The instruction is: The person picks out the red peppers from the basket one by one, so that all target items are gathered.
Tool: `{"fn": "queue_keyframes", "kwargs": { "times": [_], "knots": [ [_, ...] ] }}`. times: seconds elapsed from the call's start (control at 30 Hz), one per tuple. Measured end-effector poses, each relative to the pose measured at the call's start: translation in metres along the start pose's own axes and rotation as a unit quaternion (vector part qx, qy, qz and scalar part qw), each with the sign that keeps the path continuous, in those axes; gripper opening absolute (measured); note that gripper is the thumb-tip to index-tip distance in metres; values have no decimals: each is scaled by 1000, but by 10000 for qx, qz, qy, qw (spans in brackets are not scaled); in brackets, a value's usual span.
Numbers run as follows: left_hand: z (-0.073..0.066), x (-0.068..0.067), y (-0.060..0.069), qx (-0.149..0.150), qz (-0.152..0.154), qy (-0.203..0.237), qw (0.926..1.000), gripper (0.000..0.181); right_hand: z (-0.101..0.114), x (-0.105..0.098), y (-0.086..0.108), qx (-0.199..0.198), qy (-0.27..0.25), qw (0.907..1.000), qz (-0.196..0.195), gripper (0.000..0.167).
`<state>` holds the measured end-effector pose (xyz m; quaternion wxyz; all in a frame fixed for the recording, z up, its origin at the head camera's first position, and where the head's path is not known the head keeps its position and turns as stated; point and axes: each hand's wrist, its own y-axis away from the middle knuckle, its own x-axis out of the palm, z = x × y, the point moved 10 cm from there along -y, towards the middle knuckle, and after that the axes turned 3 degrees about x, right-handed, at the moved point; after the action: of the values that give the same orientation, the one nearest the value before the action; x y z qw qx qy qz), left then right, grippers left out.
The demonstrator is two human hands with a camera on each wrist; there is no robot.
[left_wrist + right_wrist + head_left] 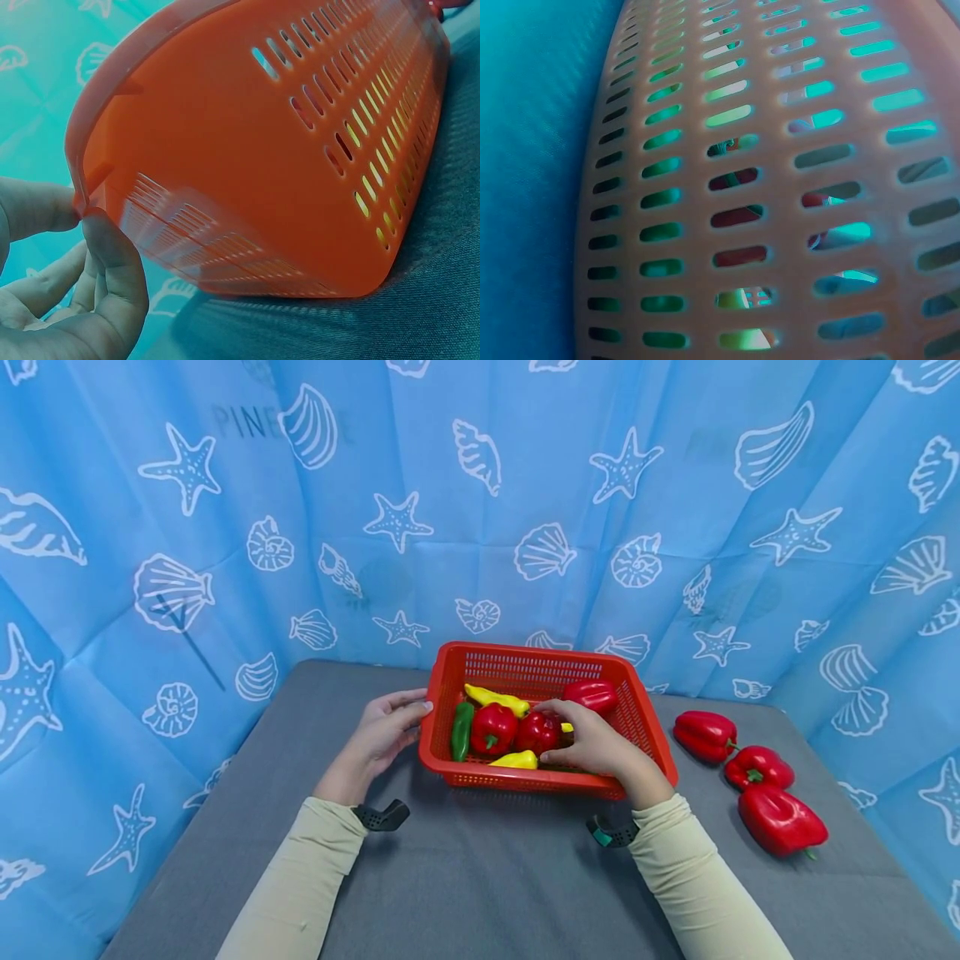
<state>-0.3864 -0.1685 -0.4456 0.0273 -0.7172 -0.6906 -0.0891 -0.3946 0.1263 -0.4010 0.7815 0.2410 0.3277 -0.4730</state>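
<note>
A red slotted plastic basket [525,781] stands on the grey cloth. My left hand [382,731] pinches its left rim between thumb and fingers, as the left wrist view shows closely on the basket's rim [75,142]. Reaching over the front wall, my right hand [592,739] has its fingers and thumb round a red bell pepper [536,737]. Beside that lie another red bell pepper [495,729], a green pepper [462,731] and yellow peppers [497,700]. One more red pepper [592,695] is at the back right. The basket wall [772,187] hides most of the contents in the right wrist view.
To the right of the basket, three red bell peppers lie on the cloth: one at the back [705,735], a middle one [759,768] and a front one [782,820]. A blue shell-print curtain [480,585] hangs behind the grey table [480,885].
</note>
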Motion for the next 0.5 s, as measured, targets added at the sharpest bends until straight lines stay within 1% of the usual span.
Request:
{"fn": "queue_keyframes", "kwargs": {
  "times": [0.27, 0.5],
  "knots": [
    [1, -1, 0, -5, 11, -77, 10000, 49, 4, -1, 1, -92, 59, 9999, -67, 77],
    [1, -1, -1, -20, 2, -52, 10000, 49, 4, -3, 2, -136, 46, 9998, -162, 76]
  ]
}}
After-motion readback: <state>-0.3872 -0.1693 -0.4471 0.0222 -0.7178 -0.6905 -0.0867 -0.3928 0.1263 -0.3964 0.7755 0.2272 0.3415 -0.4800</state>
